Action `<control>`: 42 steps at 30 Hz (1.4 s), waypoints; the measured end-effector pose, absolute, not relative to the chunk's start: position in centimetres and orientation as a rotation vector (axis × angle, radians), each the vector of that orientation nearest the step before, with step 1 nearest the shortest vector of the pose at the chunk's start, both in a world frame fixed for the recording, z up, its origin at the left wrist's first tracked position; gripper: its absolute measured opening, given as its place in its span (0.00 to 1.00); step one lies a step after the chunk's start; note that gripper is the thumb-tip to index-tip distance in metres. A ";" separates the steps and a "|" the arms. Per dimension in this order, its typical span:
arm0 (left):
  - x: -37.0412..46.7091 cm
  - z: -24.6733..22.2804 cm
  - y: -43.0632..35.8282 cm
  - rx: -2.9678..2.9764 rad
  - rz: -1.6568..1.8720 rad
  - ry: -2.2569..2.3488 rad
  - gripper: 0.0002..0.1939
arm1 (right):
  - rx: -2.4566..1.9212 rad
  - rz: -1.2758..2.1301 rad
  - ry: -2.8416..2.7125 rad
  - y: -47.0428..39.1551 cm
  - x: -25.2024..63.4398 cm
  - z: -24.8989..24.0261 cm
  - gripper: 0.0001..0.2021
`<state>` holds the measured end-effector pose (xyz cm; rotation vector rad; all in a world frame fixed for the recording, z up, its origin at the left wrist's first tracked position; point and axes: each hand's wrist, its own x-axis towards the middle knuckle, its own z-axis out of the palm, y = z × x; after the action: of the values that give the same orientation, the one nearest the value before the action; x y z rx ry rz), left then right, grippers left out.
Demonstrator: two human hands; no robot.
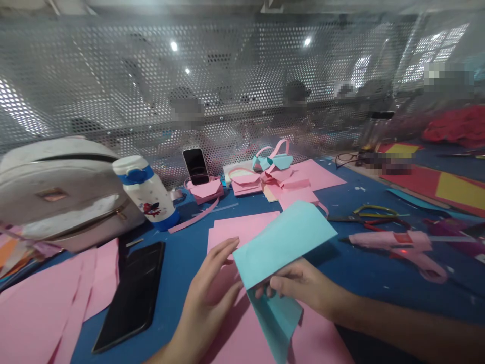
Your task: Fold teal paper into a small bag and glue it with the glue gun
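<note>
Right hand (308, 284) grips the folded turquoise paper (284, 242); left hand (206, 298) spreads open at its edge. Squeezing too hard could crease it.

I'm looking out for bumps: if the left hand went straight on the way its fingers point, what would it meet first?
Most likely the light-blue folded paper, whose left edge lies right by the fingertips of the left hand. Whether they already touch is unclear from this one view.

bag (56, 197): cut by left edge | right hand (305, 283): fingers partly behind blue paper (284, 242) | blue paper: tip cut by bottom edge | people (297, 93) beyond mesh (235, 60): blurred
</note>
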<state>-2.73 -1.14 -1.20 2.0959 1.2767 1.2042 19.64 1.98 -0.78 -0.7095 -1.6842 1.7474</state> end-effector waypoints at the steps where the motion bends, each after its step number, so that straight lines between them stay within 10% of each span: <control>1: -2.7 -1.2 -1.1 2.112 1.182 1.262 0.27 | -0.721 1.754 -1.680 1.9 19.6 -0.9 0.25; 12: -4.1 0.4 0.3 2.151 1.021 1.169 0.26 | -0.857 1.700 -1.662 1.1 19.7 -0.6 0.25; 20: -7.8 3.9 2.9 1.997 0.213 1.130 0.07 | -0.969 1.677 -1.592 1.1 19.5 -0.3 0.25; 42: -4.3 7.4 -2.2 2.081 0.275 1.149 0.06 | -0.937 1.570 -1.656 1.6 19.4 -0.6 0.27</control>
<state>-4.26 -2.17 7.45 2.0813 1.1488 0.2751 19.36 1.61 -0.57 -0.9368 -1.6561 1.5699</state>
